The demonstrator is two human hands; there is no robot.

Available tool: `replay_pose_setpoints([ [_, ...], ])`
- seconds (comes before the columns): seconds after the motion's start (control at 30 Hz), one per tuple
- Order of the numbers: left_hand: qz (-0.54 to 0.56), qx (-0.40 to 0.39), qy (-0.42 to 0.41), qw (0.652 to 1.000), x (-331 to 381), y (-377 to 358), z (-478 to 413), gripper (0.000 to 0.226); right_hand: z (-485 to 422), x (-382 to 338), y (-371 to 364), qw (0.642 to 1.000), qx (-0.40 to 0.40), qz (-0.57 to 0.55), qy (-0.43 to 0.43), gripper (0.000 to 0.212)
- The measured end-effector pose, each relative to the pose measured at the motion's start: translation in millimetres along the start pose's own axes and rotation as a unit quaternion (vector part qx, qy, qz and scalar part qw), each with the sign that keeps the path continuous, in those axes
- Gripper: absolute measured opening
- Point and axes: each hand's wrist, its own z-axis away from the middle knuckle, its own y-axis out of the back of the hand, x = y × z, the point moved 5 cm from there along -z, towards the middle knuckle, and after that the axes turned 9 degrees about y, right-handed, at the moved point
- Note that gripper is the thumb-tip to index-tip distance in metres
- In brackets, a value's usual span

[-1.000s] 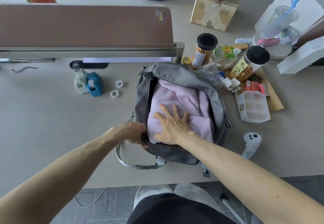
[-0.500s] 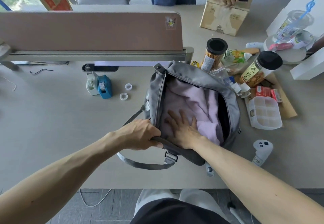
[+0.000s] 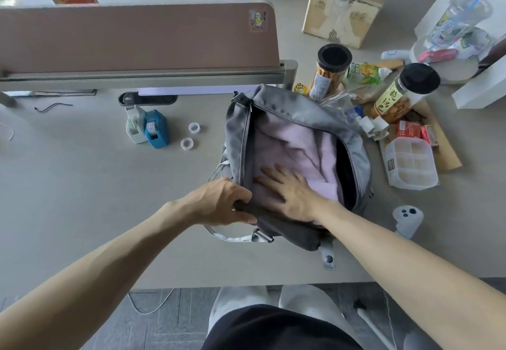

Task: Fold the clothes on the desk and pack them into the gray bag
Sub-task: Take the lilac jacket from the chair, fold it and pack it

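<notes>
My left hand (image 3: 219, 202) grips the near rim of the gray bag (image 3: 301, 106) on the worktop (image 3: 82, 185). My right hand (image 3: 290, 191) presses flat, fingers straight, on the pink garment (image 3: 290, 144) inside. Packing looks nearly done, though the bag is not yet zipped.

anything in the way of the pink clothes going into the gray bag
Nothing visible. The gray bag is unzipped, the left hand grips its near rim, and the right hand presses flat on the pink clothes, which already lie inside the opening.
</notes>
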Motion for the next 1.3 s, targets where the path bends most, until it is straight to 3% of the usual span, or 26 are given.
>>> replay_pose_setpoints([
  [0.1, 0.018, 0.012, -0.004, 1.0, 1, 1, -3, 0.054, 28, 15, 16, 0.99, 0.093, 0.082, -0.073, 0.07],
  [0.3, 0.086, 0.035, -0.007, 0.996, 7, 0, -2, 0.056, 48, 49, -15, 0.983, 0.044, -0.006, -0.178, 0.073],
  [0.47, 0.12, 0.05, -0.028, 0.991, 15, -1, 0, 0.051, 40, 63, -20, 0.98, 0.053, -0.027, -0.192, 0.084],
  [0.7, 0.167, 0.083, 0.003, 0.982, 9, -3, -3, 0.047, 30, 25, 3, 0.98, 0.085, 0.004, -0.182, 0.074],
  [0.83, 0.191, 0.059, 0.004, 0.98, 8, -3, -3, 0.035, 19, -2, -8, 0.994, 0.026, -0.007, -0.105, 0.067],
  [0.93, 0.186, 0.052, 0.012, 0.981, 6, 1, -2, 0.027, 18, 2, -19, 0.994, 0.008, 0.006, -0.11, 0.067],
  [1.03, 0.133, 0.098, 0.046, 0.985, 1, 8, -5, 0.026, 16, 0, -15, 0.993, 0.007, -0.005, -0.117, 0.066],
  [1.17, 0.074, 0.215, 0.083, 0.97, -1, 33, -14, 0.024, 29, -3, 2, 0.978, 0.166, -0.051, -0.114, 0.056],
  [1.3, 0.034, 0.224, 0.039, 0.973, 14, 53, -37, 0.021, 62, 1, 12, 0.944, 0.303, -0.056, -0.121, 0.038],
])
